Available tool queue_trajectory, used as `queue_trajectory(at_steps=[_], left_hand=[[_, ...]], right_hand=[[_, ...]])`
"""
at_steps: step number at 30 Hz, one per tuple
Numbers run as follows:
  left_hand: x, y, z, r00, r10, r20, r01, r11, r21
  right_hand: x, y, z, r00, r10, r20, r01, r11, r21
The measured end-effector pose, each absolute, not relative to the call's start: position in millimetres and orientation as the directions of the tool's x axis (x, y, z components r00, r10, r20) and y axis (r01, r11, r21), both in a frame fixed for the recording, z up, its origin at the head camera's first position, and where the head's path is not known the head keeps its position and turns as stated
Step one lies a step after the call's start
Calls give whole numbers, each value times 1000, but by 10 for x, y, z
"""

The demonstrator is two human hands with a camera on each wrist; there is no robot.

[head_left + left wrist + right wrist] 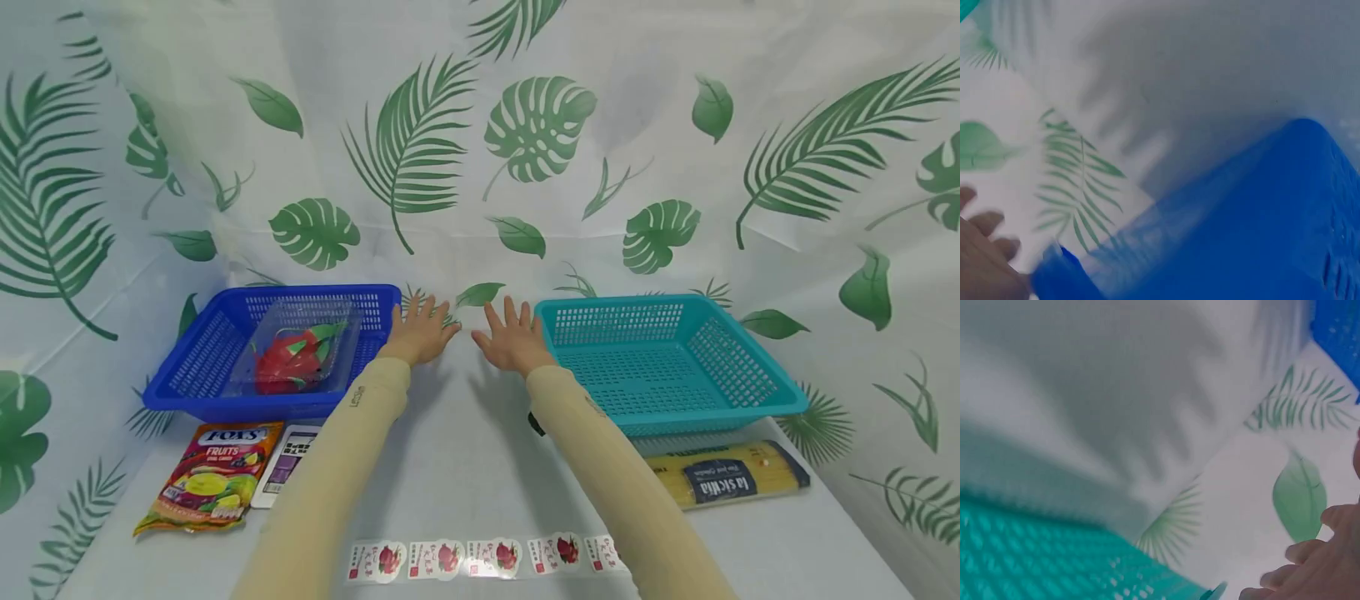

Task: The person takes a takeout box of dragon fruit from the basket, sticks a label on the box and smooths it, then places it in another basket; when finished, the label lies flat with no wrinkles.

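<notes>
My left hand (420, 332) is stretched forward with fingers spread, holding nothing, beside the right rim of the blue basket (161, 392). Inside that basket sits a clear plastic box (348, 329) with a red dragon fruit (288, 362) showing green tips. My right hand (515, 340) reaches forward too, fingers spread and bare of any object, next to the left rim of the teal basket (645, 375). In the left wrist view the left hand (988, 256) appears at the lower left corner; in the right wrist view the right hand (1316, 562) is at the lower right.
A bag of Fox's fruit candy (213, 475) and a white labelled packet (285, 467) lie before the blue basket. A spaghetti pack (727, 477) lies before the teal one. A strip of stickers (495, 558) runs along the near edge. Leaf-patterned sheeting (450, 125) stands behind.
</notes>
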State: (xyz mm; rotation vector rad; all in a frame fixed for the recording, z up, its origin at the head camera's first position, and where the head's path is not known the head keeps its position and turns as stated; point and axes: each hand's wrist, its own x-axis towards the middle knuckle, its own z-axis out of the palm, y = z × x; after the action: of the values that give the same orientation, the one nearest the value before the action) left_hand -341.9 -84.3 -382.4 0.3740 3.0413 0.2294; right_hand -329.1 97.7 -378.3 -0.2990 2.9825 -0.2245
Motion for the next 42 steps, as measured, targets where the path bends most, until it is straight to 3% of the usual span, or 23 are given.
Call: queue_trajectory(at_steps=[3, 6, 11, 14, 21, 26, 42], left_hand=[[-3461, -950, -3778, -951, 307, -40, 292, 932, 215], [-3488, -1077, -3701, -932, 362, -19, 341, 893, 292], [-3478, -1281, -3574, -917, 399, 23, 363, 808, 464], [-3469, -1369, -3561, -916, 399, 50, 368, 781, 505], [-3426, -1532, -3581, -921, 384, 60, 353, 763, 541], [-3424, -1621, -3604, -928, 367, 70, 344, 766, 543], [-3390, -1637, -3610, -931, 363, 50, 331, 773, 541]], right_hand=[[-3286, 922, -3810, -969, -226, -103, -201, 957, -209], [-3219, 827, -3814, -957, -284, -65, -248, 911, -329], [-3055, 542, -3861, -920, -387, 57, -350, 750, -561], [-2987, 347, -3941, -904, -416, 96, -370, 650, -664], [-2917, 36, -4096, -910, -415, 21, -235, 473, -849], [-2957, -33, -4146, -919, -394, 3, -171, 392, -904], [-3013, -128, -4125, -912, -402, -84, -49, 311, -949]])
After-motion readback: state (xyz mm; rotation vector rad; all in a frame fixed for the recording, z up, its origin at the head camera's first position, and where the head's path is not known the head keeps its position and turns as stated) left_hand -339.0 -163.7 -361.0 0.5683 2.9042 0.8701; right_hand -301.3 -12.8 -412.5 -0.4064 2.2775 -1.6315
